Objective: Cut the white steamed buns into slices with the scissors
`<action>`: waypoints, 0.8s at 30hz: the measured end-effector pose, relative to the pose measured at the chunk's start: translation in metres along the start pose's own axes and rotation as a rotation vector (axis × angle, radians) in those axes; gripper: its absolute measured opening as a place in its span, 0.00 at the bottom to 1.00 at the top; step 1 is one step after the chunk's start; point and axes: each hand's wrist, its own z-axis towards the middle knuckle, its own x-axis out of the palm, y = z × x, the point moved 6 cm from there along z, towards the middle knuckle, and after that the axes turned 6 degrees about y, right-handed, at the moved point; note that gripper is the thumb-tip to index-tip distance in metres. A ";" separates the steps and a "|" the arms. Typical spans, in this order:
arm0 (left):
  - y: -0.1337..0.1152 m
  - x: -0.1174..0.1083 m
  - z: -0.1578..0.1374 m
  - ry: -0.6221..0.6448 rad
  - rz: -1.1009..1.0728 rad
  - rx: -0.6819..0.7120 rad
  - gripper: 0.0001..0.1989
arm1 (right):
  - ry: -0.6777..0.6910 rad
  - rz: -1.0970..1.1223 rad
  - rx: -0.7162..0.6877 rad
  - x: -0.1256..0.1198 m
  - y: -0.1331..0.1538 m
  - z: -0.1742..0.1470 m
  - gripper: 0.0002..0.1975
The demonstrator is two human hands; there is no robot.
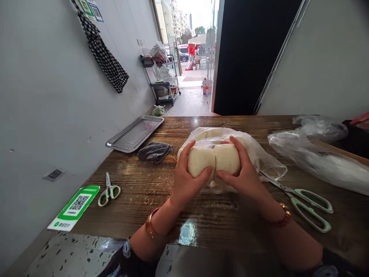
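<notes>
Two pale steamed buns (201, 161), pressed side by side, are held up between my hands over the wooden table (144, 215). My left hand (187, 173) is wrapped round the left bun, thumb across its front. Round the right bun (227, 158) curls my right hand (242, 169), thumb along its lower edge. Just behind them lies a clear plastic bag (219, 132) with more pale buns inside; my hands hide part of it. Large scissors (300, 196) with pale green handles lie to the right of my right hand.
Toward the left are a metal tray (135, 134), a grey cloth (155, 152), small scissors (108, 190) and a green QR code card (76, 207). Clear plastic bags (319, 150) lie at the right. Beyond the table are a shelf cart (161, 82) and a doorway with a bucket (206, 87).
</notes>
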 end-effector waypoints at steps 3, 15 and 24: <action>0.004 0.001 0.001 -0.013 -0.029 -0.030 0.36 | 0.008 -0.020 0.012 0.001 0.004 -0.001 0.56; 0.030 0.011 0.003 0.076 -0.371 -0.162 0.36 | 0.020 0.160 0.142 0.002 -0.005 0.004 0.45; 0.032 0.006 0.010 0.172 -0.333 -0.204 0.42 | -0.074 -0.182 -0.171 0.003 0.008 -0.002 0.43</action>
